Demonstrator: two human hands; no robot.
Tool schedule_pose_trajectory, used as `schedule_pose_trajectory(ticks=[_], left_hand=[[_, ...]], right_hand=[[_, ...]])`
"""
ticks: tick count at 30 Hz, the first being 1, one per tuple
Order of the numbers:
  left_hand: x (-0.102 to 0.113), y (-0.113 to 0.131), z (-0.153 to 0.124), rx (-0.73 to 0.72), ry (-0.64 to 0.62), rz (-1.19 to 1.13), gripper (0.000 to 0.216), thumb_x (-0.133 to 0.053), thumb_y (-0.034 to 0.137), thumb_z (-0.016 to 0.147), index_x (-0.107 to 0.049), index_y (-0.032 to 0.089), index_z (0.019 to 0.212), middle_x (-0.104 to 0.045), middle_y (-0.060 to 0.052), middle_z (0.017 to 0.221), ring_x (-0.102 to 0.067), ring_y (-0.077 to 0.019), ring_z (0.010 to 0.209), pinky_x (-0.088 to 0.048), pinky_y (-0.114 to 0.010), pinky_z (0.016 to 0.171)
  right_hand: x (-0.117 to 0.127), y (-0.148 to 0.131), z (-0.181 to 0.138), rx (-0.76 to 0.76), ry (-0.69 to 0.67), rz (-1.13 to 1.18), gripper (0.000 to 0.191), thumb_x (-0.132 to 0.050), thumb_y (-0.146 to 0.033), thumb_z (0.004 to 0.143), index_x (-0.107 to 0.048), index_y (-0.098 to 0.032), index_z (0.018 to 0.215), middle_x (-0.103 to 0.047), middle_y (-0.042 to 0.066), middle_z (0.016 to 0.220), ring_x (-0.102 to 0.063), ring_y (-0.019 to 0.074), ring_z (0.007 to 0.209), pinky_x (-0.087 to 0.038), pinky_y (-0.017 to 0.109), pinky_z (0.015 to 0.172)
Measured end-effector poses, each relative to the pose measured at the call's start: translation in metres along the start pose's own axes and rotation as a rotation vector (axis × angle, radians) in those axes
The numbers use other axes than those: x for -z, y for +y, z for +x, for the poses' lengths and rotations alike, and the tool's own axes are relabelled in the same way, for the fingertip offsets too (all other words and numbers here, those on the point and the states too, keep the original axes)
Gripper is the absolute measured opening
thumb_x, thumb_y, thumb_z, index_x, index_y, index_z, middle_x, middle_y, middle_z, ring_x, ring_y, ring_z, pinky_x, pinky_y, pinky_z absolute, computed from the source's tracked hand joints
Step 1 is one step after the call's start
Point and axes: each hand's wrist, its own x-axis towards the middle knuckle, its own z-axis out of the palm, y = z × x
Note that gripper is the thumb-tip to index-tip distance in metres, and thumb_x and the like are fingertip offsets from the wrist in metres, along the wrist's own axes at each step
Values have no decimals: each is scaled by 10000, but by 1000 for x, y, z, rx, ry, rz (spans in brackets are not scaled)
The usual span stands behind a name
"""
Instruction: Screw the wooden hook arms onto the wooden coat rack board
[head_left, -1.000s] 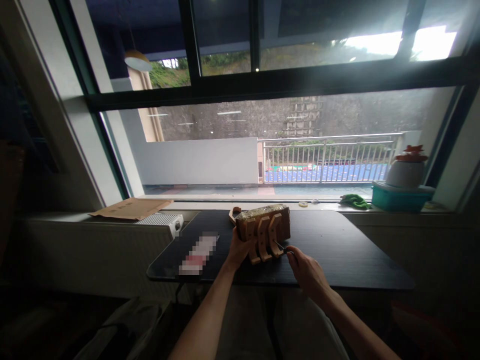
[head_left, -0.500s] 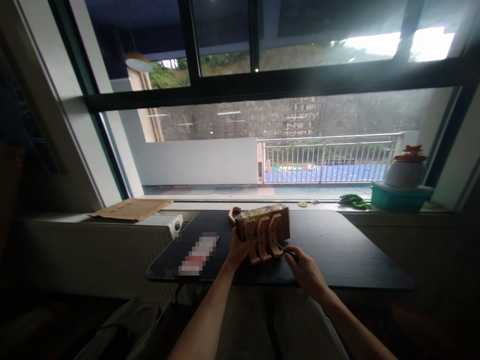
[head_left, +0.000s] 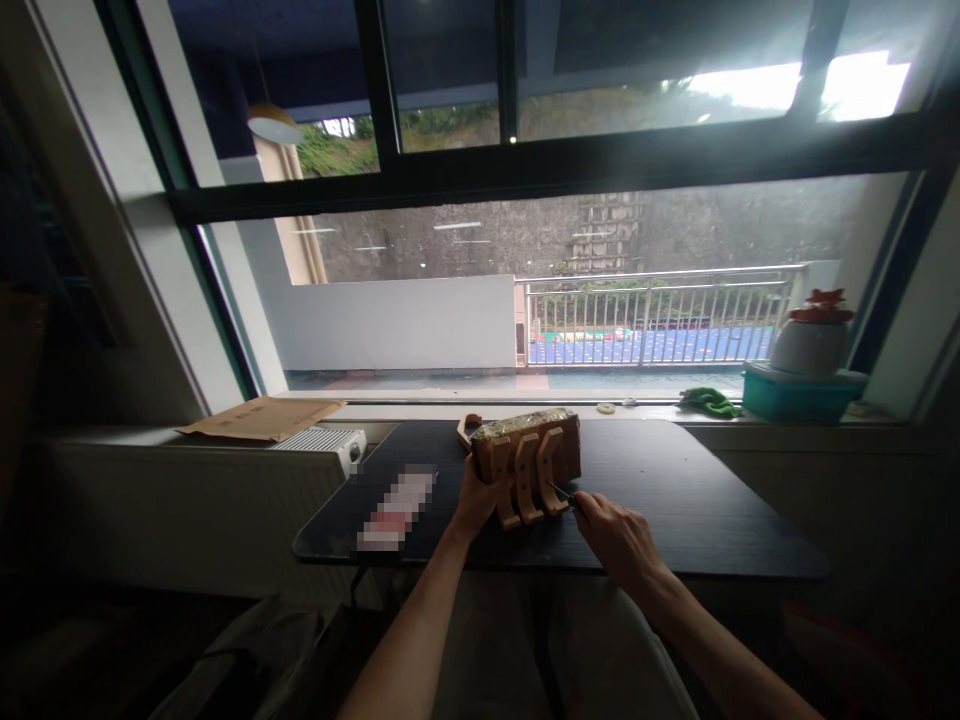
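Observation:
A cardboard box (head_left: 571,450) wrapped in clear tape stands tilted on the dark table, with three curved wooden hooks (head_left: 528,470) side by side on its near face. My left hand (head_left: 477,498) grips the box's left end, its thumb by the leftmost hook. In my right hand (head_left: 616,528) is a screwdriver (head_left: 559,491) with a dark handle, its thin shaft pointing at the rightmost hook. Whether the tip sits in a screw is too small to tell. Behind the box's left corner lies another angular wooden piece (head_left: 468,428), partly hidden.
A blurred-out flat item (head_left: 397,508) lies on the table (head_left: 675,500) at left. Along the sill are a brown paper envelope (head_left: 259,416), a tape roll (head_left: 606,408), a green cloth (head_left: 709,403) and a teal box (head_left: 799,393) with a white, orange-topped container (head_left: 811,340) on it.
My right hand has turned at the wrist around the screwdriver handle, its back now showing more. The left hand and the box have stayed in place.

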Motion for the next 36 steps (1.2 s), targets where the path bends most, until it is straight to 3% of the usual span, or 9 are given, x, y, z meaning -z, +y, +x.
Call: schedule_pose_trajectory(ticks=[8,10,14,19,25,29,36], left_hand=[[1,-1,0,0,-2,-2,577,-796,134,569,-504,170,1066,-656,-21,910,-640,-229,876,-530,-324,736],[1,-3,1,6,-13,-18,605,-799,146,569,-490,170,1089,-653,-29,923,-639,-228,873,-529,-322,730],[1,-4,1,17,-37,-54,643,-808,174,565,-468,176,1110,-658,-41,943,-641,-234,880,-529,-316,706],[2,-4,1,5,-25,-16,599,-796,180,571,-477,166,1078,-654,-43,932,-635,-231,878,-521,-313,711],[2,-4,2,9,-17,-45,612,-784,151,560,-475,162,1089,-658,-42,931,-639,-230,871,-519,-317,717],[2,-1,0,12,-10,-40,599,-779,152,561,-481,165,1081,-662,-35,910,-641,-228,858,-517,-312,707],[1,1,-1,-22,-6,-102,606,-797,163,521,-495,171,1045,-670,-26,902,-646,-232,866,-517,-312,727]], right_hand=[[-5,4,0,-189,-101,316,287,-382,-346,922,-634,-232,998,-704,34,867,-660,217,842,-407,272,657],[-3,4,1,-190,-110,302,284,-412,-312,895,-607,-229,1085,-704,42,907,-658,226,853,-411,280,663],[-1,1,1,-120,-70,232,466,-458,-161,823,-457,-186,1289,-650,80,1119,-649,219,897,-427,281,685],[-2,-5,1,-37,-36,133,312,-345,-152,904,-569,-175,1120,-652,82,1081,-659,200,829,-429,279,633],[-15,1,2,-132,20,347,261,-400,-287,902,-584,-214,1073,-685,35,1012,-653,211,873,-438,287,700],[-19,4,3,-158,4,377,294,-369,-336,907,-585,-233,1077,-695,38,998,-655,219,874,-426,283,676],[-3,-1,5,-183,-85,243,296,-352,-330,902,-544,-259,1115,-713,33,884,-665,244,823,-372,289,630]])
